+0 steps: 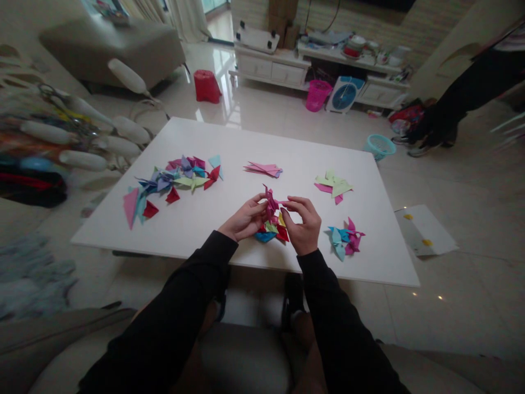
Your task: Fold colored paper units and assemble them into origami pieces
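Note:
A magenta origami crane [271, 206] is held up between my two hands, above the near middle of the white table [229, 219]. My left hand [248, 218] pinches its left side. On the other side, the fingers and thumb of my right hand [302, 223] close on a pink tip of the same crane. Just below lies a small heap of folded paper pieces [266, 236] in blue, red, green and yellow, partly hidden by my hands. To the right sits a cluster of blue and magenta cranes [345, 238].
A large pile of coloured folded paper [176, 178] spreads over the table's left. Flat pink folded strips [263, 169] lie at the back middle, green and pink pieces [334, 185] at the back right. A person [463, 93] stands beyond, near a blue basket [379, 145].

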{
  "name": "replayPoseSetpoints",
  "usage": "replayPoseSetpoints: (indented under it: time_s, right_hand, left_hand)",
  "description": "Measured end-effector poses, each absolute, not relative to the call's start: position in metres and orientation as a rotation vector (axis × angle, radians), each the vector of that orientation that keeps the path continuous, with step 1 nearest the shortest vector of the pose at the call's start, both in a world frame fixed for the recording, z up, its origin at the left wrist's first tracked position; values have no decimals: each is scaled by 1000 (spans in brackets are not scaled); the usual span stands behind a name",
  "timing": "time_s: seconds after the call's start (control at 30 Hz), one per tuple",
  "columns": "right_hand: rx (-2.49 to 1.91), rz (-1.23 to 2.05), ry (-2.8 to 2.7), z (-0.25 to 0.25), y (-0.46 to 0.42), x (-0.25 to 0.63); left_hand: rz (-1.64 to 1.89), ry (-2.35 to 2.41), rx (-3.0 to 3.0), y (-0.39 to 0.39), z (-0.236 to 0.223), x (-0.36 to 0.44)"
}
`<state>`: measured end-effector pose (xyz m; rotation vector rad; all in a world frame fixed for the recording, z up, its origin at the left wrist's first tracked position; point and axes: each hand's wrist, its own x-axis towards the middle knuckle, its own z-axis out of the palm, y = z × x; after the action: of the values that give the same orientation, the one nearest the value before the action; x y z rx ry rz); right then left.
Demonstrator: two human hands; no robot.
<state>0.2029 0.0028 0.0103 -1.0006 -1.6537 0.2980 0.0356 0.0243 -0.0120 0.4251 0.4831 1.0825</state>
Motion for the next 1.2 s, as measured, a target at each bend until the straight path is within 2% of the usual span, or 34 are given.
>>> replayPoseSetpoints:
  time_s: [0.5,0.8,1.2]
  right_hand:
    - [-1163,27,-1739,11,0,207]
    - [-1188,54,-1750,9,1,209]
    - [-1231,72,-1656,11,3,207]
  left_hand:
    - [999,492,473,23,-10,35]
    - [917,521,418,26,-6,33]
    - [1028,641,586,22,-16,40]
